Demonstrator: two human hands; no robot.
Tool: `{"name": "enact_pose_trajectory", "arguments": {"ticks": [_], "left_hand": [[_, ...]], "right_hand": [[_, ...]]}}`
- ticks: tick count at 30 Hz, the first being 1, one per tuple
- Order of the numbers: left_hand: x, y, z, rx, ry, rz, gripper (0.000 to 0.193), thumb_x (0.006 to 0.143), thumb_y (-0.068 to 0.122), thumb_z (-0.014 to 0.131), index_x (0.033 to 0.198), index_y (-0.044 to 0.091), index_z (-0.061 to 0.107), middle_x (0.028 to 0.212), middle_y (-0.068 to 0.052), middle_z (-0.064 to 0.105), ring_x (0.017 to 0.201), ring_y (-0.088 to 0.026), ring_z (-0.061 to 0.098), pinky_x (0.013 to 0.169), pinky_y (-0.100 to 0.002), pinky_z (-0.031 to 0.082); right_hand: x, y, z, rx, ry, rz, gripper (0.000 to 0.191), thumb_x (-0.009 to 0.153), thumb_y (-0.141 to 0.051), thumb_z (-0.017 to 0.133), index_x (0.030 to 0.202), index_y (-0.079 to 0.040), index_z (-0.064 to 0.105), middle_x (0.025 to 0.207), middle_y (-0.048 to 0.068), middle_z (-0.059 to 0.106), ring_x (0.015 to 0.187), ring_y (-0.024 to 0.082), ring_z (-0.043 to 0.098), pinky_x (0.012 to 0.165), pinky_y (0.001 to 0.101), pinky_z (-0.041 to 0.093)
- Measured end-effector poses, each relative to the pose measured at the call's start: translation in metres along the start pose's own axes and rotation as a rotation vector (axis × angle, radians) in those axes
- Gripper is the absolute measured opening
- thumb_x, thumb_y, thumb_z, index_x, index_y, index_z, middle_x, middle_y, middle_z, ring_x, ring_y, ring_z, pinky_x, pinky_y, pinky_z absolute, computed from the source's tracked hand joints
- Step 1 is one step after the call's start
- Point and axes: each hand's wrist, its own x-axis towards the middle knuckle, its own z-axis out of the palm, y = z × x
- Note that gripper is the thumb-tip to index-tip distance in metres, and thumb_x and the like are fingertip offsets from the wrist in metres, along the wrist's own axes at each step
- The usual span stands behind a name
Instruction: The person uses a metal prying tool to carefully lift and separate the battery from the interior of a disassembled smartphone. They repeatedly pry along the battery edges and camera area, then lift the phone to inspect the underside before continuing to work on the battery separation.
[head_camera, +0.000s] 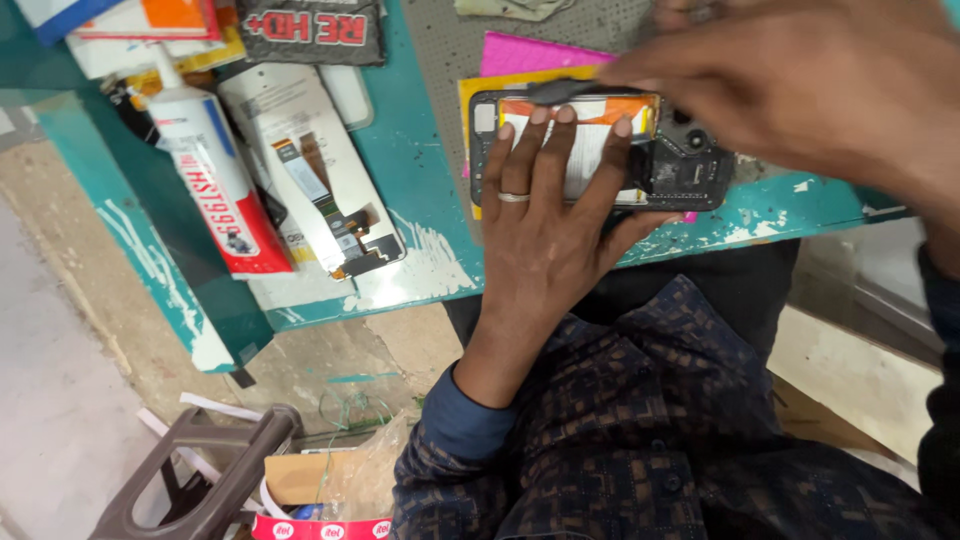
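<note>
An opened black phone (690, 165) lies back-up on the teal worktable (420, 180), its white and orange battery (590, 135) exposed. My left hand (545, 225), with a ring on one finger, lies flat on the phone, fingertips pressing the battery. My right hand (800, 85) hovers over the phone's top edge, blurred, pinching a thin dark tool (565, 90) that points at the battery's upper left corner. Yellow (475, 95) and pink (530, 55) sheets lie under the phone.
A white glue bottle with a red label (215, 180) and a white phone panel with a flex cable (320, 170) lie at the left. Packets and boxes (310, 30) crowd the far edge. A brown stool (200, 470) and a cardboard box (310, 495) stand on the floor.
</note>
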Motion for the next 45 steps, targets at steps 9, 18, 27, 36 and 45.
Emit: {"name": "enact_pose_trajectory", "arguments": {"ticks": [9,18,27,36,45], "left_hand": [[0.001,-0.002,0.000,-0.024,-0.025,0.009,0.073,0.097,0.067,0.076,0.147,0.015,0.062,0.146,-0.022,0.051,0.147,-0.037,0.042,0.129,-0.056,0.030],[0.004,0.003,-0.004,-0.012,-0.042,0.013,0.077,0.096,0.065,0.078,0.151,0.015,0.057,0.146,-0.021,0.050,0.144,-0.040,0.043,0.126,-0.061,0.035],[0.005,0.006,-0.005,-0.027,-0.080,-0.015,0.076,0.095,0.063,0.078,0.150,0.015,0.057,0.145,-0.021,0.049,0.143,-0.042,0.041,0.125,-0.062,0.035],[0.005,0.003,-0.006,-0.031,-0.046,-0.008,0.076,0.095,0.062,0.080,0.150,0.013,0.058,0.149,-0.021,0.047,0.143,-0.042,0.044,0.122,-0.058,0.038],[-0.001,0.002,0.000,-0.020,-0.019,-0.022,0.073,0.096,0.065,0.075,0.148,0.016,0.059,0.150,-0.020,0.047,0.146,-0.040,0.043,0.120,-0.053,0.039]], "right_hand": [[-0.102,0.077,0.061,0.521,0.160,0.118,0.024,0.115,-0.003,0.056,0.131,-0.009,0.072,0.091,0.006,0.064,0.067,0.007,0.055,0.062,0.0224,0.047],[-0.074,0.042,0.027,0.527,0.089,0.173,0.026,0.105,0.000,0.063,0.128,-0.003,0.075,0.062,0.011,0.057,0.047,0.013,0.047,0.042,0.0308,0.035],[-0.095,0.050,0.038,0.561,0.104,0.144,0.032,0.103,0.005,0.056,0.130,0.000,0.071,0.071,0.013,0.059,0.051,0.015,0.053,0.045,0.0275,0.040],[-0.084,0.055,0.033,0.581,0.154,0.195,0.035,0.100,0.010,0.049,0.123,-0.003,0.072,0.075,0.011,0.053,0.055,0.012,0.048,0.049,0.0294,0.042],[0.017,-0.018,-0.002,0.123,0.323,-0.246,0.028,0.095,-0.010,0.067,0.121,-0.010,0.077,0.100,0.007,0.071,0.072,0.023,0.065,0.060,0.0357,0.049]]}}
